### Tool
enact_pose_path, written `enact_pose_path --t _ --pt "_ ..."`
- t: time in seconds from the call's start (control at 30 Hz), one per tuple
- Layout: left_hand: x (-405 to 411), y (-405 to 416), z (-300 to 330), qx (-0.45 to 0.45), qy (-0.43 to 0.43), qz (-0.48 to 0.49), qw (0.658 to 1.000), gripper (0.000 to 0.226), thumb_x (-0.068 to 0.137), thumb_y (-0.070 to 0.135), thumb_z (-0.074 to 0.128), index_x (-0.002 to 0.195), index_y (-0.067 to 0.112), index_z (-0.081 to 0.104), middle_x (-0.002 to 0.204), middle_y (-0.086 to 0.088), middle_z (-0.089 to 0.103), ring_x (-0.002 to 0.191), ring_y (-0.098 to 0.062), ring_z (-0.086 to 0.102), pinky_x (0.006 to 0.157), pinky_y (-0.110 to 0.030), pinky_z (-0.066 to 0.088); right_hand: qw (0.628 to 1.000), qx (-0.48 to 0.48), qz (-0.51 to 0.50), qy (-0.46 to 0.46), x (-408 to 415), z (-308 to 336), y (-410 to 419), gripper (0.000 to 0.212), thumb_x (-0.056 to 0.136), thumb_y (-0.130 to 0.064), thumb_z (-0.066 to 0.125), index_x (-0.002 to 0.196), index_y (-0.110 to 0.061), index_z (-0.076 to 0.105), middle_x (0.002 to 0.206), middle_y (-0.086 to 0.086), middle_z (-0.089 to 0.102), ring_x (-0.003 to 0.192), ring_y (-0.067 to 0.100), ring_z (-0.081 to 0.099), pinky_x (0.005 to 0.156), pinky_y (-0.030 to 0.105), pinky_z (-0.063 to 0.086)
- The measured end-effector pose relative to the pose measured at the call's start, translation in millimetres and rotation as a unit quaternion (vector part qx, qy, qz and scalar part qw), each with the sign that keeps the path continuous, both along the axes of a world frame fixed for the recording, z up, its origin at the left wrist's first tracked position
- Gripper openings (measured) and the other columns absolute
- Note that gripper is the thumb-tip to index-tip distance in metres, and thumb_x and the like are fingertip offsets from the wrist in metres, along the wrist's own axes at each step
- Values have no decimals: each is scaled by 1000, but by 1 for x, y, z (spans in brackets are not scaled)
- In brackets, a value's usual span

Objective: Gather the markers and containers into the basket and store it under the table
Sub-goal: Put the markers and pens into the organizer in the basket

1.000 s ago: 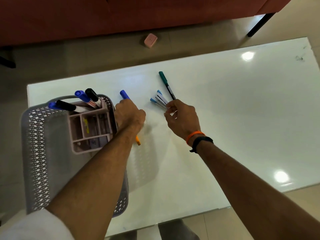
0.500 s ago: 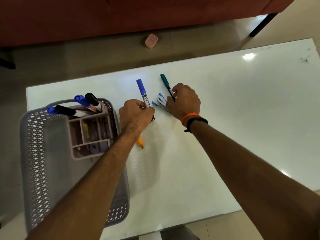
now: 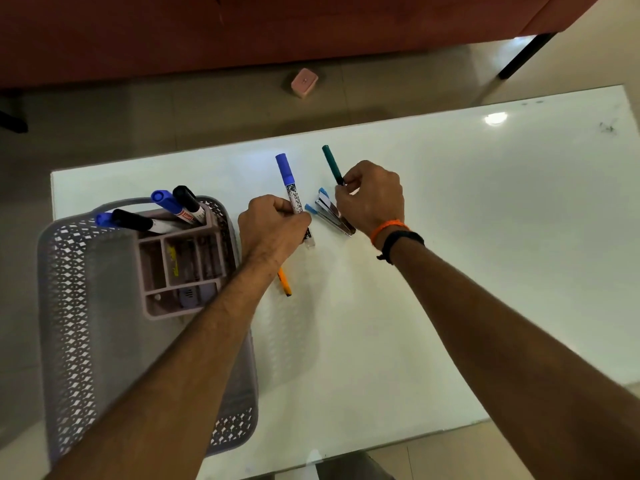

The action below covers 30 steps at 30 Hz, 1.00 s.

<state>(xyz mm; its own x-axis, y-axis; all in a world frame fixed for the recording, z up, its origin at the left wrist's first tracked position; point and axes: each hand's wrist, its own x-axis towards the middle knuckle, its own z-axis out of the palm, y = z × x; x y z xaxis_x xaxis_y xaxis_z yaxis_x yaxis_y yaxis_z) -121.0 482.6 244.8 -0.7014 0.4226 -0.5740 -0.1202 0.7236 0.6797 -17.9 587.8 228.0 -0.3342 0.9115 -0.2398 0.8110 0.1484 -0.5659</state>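
My left hand (image 3: 273, 226) grips a blue-capped marker (image 3: 290, 183), its cap pointing away from me, and an orange pen (image 3: 284, 281) sticks out below the wrist. My right hand (image 3: 372, 197) holds a teal-green pen (image 3: 331, 163) and a fan of blue-tipped pens (image 3: 323, 209) against the white table (image 3: 450, 237). On the table's left end stands a grey perforated basket (image 3: 74, 306). Inside it sits a pink compartment organizer (image 3: 183, 265) with several blue and black markers (image 3: 173, 202) leaning out.
A small pink block (image 3: 304, 82) lies on the floor beyond the table. A dark red sofa (image 3: 242, 29) fills the far side, with a black leg (image 3: 523, 57) at the right. The table's right half holds only light reflections.
My left hand lifted the blue-capped marker off the table and swung it upright. My right hand reached forward from the blue-tipped pens and closed on the teal-green pen as well.
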Motion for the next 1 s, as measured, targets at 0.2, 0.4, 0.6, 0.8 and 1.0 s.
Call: enact_pose_path --t 0.2,0.4,0.6,0.8,1.0 --pt "-2 -15 19 54 15 -29 998 21 68 17 77 77 25 60 80 3 71 78 -22 72 75 -42 60 987 -44 -28 154 8 24 -34 32 80 -22 72 109 -16 60 85 -9 66 60 3 63 65 15 55" --pt "-19 -52 49 120 54 -83 988 37 73 14 76 101 24 54 89 -2 71 78 -23 72 72 -46 60 978 -17 38 203 -10 44 -63 53 81 -17 72 129 -19 50 89 -14 60 63 0 61 62 6 51" --pt "-47 -95 71 135 83 -59 986 24 81 32 73 99 24 59 88 4 69 84 -17 71 78 -46 59 969 14 49 241 -38 66 -98 39 85 -21 69 121 -14 57 91 -12 62 62 -2 62 64 2 50" --pt "-75 -137 82 151 110 -17 982 23 80 42 70 96 25 69 86 6 73 81 -13 72 74 -41 60 961 27 47 270 -64 82 -132 21 83 -22 71 101 -12 65 83 -14 64 68 -5 64 61 4 50" --pt "-95 -163 81 141 136 -5 981 27 75 43 74 94 24 72 84 8 73 80 -13 72 76 -39 60 960 39 52 273 -74 86 -152 19 81 -23 73 94 -10 65 86 -11 66 74 1 64 65 11 53"
